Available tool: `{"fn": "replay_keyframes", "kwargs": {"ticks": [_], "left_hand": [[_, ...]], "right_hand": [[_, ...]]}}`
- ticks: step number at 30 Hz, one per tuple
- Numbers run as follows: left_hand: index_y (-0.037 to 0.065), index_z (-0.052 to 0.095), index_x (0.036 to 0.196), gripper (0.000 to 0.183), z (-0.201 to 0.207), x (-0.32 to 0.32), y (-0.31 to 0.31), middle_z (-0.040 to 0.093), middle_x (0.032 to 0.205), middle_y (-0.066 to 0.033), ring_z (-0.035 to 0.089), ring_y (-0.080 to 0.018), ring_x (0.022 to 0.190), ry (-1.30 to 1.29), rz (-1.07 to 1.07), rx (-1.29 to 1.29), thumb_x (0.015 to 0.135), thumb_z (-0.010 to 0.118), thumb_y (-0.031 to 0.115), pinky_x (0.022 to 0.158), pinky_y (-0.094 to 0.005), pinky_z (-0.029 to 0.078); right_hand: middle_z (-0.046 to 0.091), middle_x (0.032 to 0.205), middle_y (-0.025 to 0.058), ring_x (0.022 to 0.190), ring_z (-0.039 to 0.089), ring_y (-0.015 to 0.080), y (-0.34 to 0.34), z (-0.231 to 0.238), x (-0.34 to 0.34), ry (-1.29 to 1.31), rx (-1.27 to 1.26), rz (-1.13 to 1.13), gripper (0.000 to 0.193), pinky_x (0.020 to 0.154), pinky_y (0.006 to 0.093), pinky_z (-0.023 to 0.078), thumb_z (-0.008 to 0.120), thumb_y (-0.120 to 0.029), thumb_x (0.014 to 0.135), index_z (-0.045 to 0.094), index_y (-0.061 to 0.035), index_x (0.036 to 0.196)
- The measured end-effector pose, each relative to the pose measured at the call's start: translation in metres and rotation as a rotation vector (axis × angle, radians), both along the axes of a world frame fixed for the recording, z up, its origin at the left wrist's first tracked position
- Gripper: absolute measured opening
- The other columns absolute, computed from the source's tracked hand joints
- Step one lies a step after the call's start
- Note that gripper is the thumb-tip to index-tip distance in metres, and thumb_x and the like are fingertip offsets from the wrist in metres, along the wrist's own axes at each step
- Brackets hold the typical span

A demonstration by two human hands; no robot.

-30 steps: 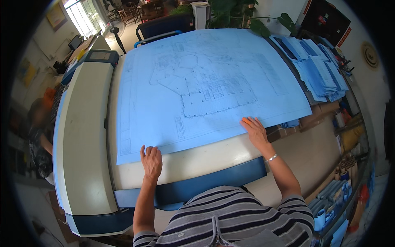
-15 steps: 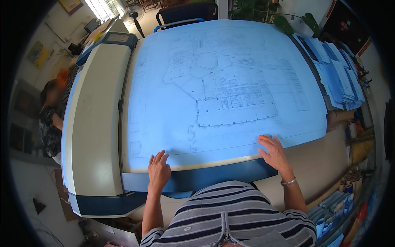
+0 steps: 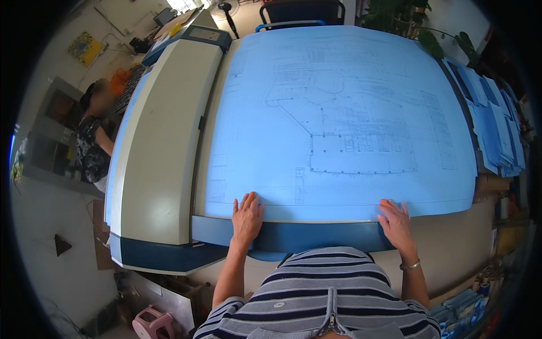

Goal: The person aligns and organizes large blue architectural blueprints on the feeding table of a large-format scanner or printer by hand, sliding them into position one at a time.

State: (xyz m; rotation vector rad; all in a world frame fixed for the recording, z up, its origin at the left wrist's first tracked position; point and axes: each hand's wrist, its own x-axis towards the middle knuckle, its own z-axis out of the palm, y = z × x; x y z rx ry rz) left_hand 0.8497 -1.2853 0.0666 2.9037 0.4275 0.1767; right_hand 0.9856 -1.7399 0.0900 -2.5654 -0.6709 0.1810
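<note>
- Sheet (image 3: 361, 127), with line drawings, lies flat beyond and between both hands
- Left hand (image 3: 247, 219) is open, palm down, fingers slightly apart over the near edge
- Right hand (image 3: 396, 225) is open, fingers spread and bent at that edge, an orange piece (image 3: 387, 203) at the fingertips; contact unclear
- Blue bar (image 3: 322, 236) runs between the hands
- Machine (image 3: 164, 135) stands left of the left hand
- Folded papers (image 3: 497, 127) lie beyond the right hand, rightward

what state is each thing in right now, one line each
architectural drawing sheet: unfolded, spread out
left hand: open, fingers over the sheet's near edge
right hand: fingers slightly bent, at the near edge
orange item: at the right fingers, grip unclear
blue sheets: folded, piled
pink stool: upright
</note>
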Motion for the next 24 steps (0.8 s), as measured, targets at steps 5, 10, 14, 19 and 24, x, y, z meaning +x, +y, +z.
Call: {"fn": "replay_keyframes", "kwargs": {"ticks": [5,10,14,19,24], "left_hand": [[0.002,0.067,0.126,0.036,0.016,0.002,-0.010,0.064,0.143,-0.0182,0.055,-0.0368,0.138,0.005,0.009,-0.001,0.104,0.062,0.030,0.120,-0.0624,0.033],[0.002,0.072,0.114,0.036,0.050,0.011,-0.022,0.070,0.131,-0.0159,0.062,-0.0348,0.126,0.174,0.036,0.009,0.103,0.063,0.035,0.119,-0.0624,0.033],[0.003,0.073,0.108,0.034,0.045,0.015,-0.022,0.074,0.120,-0.0138,0.065,-0.0332,0.117,-0.021,0.054,-0.025,0.101,0.066,0.036,0.119,-0.0625,0.034],[0.003,0.073,0.108,0.032,0.046,0.017,-0.022,0.074,0.119,-0.0136,0.066,-0.0328,0.118,0.085,0.037,-0.001,0.100,0.068,0.034,0.118,-0.0628,0.034],[0.003,0.072,0.107,0.033,0.039,0.019,-0.024,0.073,0.123,-0.0150,0.066,-0.0333,0.120,-0.066,0.027,0.057,0.100,0.068,0.034,0.118,-0.0639,0.034]], "right_hand": [[0.069,0.136,0.0142,0.134,0.059,0.0373,-0.004,0.020,0.009,0.056,-0.001,-0.015,0.030,0.122,0.0627,0.027,0.067,-0.023,0.100,0.069,-0.0052,0.124],[0.072,0.126,0.0139,0.120,0.064,0.0349,0.000,0.054,0.029,0.161,-0.038,-0.023,0.027,0.123,0.0596,0.027,0.070,-0.021,0.097,0.071,-0.0043,0.118],[0.074,0.111,0.0118,0.107,0.066,0.0332,0.001,0.050,0.036,0.093,0.028,-0.037,0.029,0.122,0.0601,0.030,0.073,-0.029,0.096,0.071,-0.0046,0.113],[0.074,0.113,0.0130,0.109,0.066,0.0342,0.003,0.049,0.043,0.130,0.001,-0.043,0.032,0.121,0.0597,0.032,0.074,-0.030,0.096,0.070,-0.0045,0.115],[0.073,0.118,0.0139,0.112,0.066,0.0356,-0.001,0.034,0.046,-0.057,0.029,-0.089,0.035,0.120,0.0606,0.032,0.074,-0.030,0.095,0.069,-0.0042,0.119]]}}
